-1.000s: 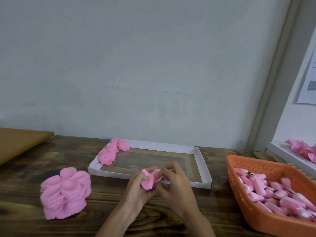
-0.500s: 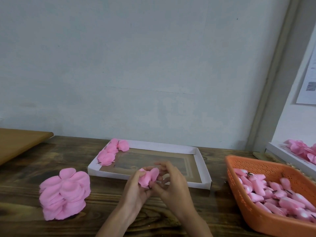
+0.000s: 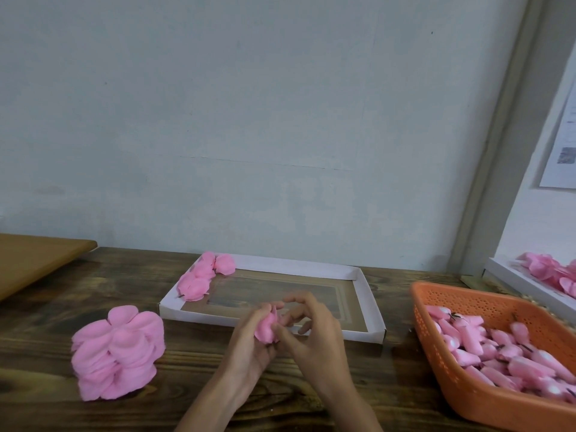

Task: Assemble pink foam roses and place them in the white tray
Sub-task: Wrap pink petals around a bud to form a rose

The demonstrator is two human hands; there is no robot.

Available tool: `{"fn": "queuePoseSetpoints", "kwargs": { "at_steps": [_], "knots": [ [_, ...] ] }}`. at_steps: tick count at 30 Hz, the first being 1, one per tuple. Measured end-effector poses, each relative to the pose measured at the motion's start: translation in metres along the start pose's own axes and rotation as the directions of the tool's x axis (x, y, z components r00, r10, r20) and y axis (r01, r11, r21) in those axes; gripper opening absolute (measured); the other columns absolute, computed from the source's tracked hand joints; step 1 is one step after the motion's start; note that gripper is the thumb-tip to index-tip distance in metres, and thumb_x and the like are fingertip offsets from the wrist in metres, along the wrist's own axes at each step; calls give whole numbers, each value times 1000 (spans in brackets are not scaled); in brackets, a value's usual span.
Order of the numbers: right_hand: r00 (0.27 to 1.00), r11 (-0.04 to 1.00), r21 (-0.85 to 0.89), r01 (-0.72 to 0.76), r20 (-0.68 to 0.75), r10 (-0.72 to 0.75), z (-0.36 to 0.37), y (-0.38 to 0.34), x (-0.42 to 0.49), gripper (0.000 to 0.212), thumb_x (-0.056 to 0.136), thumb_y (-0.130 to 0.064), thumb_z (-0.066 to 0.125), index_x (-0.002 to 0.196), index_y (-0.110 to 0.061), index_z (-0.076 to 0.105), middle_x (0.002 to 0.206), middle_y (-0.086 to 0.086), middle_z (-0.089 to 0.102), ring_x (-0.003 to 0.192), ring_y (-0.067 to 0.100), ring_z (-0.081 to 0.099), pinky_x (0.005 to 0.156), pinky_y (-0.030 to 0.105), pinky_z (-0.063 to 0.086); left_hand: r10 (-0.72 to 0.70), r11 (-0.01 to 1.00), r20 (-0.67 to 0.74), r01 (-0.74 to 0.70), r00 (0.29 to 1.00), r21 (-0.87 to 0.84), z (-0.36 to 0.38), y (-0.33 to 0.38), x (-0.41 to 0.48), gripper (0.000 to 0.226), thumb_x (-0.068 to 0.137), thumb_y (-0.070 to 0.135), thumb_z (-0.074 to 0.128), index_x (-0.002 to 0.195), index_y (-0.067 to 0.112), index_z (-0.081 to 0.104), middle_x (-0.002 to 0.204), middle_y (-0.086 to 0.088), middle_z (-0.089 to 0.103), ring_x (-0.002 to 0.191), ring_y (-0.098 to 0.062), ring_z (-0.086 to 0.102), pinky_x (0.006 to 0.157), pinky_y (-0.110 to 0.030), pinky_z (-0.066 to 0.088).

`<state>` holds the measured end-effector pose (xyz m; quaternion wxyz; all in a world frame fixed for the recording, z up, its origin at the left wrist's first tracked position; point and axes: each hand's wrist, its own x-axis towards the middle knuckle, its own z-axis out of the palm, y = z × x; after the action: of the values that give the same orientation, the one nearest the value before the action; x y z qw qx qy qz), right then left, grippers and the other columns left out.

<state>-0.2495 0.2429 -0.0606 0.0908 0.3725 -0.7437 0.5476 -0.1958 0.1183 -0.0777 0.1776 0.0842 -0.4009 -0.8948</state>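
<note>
rose: one, pink, soft, rounded, held above near edge of white tray | left hand fingers curled round it, right hand fingers pinching its petals | one petal stack left, one orange basket right, on tabletop

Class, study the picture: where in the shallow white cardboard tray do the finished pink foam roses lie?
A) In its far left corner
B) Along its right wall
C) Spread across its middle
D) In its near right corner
A: the finished pink foam roses are clustered in the far left corner of the white cardboard tray.
</note>
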Motion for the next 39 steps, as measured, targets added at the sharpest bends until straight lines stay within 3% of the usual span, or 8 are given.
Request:
{"fn": "queuePoseSetpoints", "kwargs": {
  "at_steps": [6, 10, 16, 20, 26, 31, 36, 39],
  "knots": [
    [998, 999, 24, -25, 62, 23, -4, -3, -1, 36, 83, -21, 86, 106, -40, 68, 93, -15, 69, 98, 5, 62, 75, 11, 48, 18, 1000, 116, -16, 993, -18, -2, -3, 3, 42, 82, 17, 65, 120, -1, 66, 108, -22, 72, 89, -27, 73, 63, -35, 60],
    [999, 1000, -17, 19, 34, -18, -5, 0, 0, 32, 85, -24, 85, 108, -40, 70, 95, -17, 67, 98, 7, 59, 76, 19, 50, 34, 999, 177, -38, 984, 19, -3, -3, 6, 53, 68, 3, 58, 121, -3, 64, 100, -22, 68, 84, -30, 69, 64, -36, 58],
    [997, 988, -135, 79, 13, -78, -8, 6, 5, 30, 86, -26, 82, 109, -43, 72, 107, -19, 62, 104, 5, 57, 78, 15, 47, 42, 980, 213, -82, 976, 181, -5, -6, 5, 53, 60, -8, 52, 113, -5, 59, 99, -27, 65, 73, -30, 60, 54, -35, 48],
    [993, 984, -141, 106, 58, -99, -11, 11, 6, 31, 90, -26, 79, 112, -46, 75, 109, -18, 57, 101, 6, 56, 82, 19, 50, 44, 931, 208, -116, 977, 346, -6, -9, 1, 53, 70, 2, 69, 122, 6, 61, 107, -25, 73, 82, -31, 60, 56, -33, 46],
    [993, 984, -148, 94, 92, -81, -12, 16, 7, 23, 91, -28, 76, 106, -45, 77, 106, -24, 53, 107, 3, 54, 82, 17, 49, 75, 835, 116, -126, 990, 536, -3, -9, -6, 36, 70, 20, 81, 102, 32, 71, 97, -7, 75, 75, -19, 64, 59, -32, 50],
    [987, 976, -169, 136, 114, -118, -10, 20, 7, 21, 89, -30, 74, 106, -44, 74, 106, -23, 54, 106, 5, 57, 82, 24, 54, 76, 802, 95, -117, 993, 585, 1, -8, -7, 56, 62, 19, 87, 115, 19, 70, 101, -1, 79, 94, -17, 77, 71, -27, 60],
    [980, 970, -191, 153, 155, -124, -9, 16, 5, 31, 87, -56, 58, 111, -43, 74, 109, -23, 53, 107, 3, 55, 84, 30, 56, 169, 768, 120, -207, 978, 605, 5, -4, -7, 29, 55, 26, 84, 83, 25, 79, 84, -3, 78, 79, -14, 76, 64, -22, 55],
    [975, 962, -215, 170, 177, -132, -9, 16, 5, 33, 85, -58, 58, 109, -43, 75, 110, -24, 52, 109, 1, 54, 85, 27, 55, 145, 760, 119, -188, 982, 622, 4, -4, -6, 19, 53, 23, 79, 71, 27, 76, 74, 1, 75, 72, -9, 72, 61, -24, 54]
  ]
}}
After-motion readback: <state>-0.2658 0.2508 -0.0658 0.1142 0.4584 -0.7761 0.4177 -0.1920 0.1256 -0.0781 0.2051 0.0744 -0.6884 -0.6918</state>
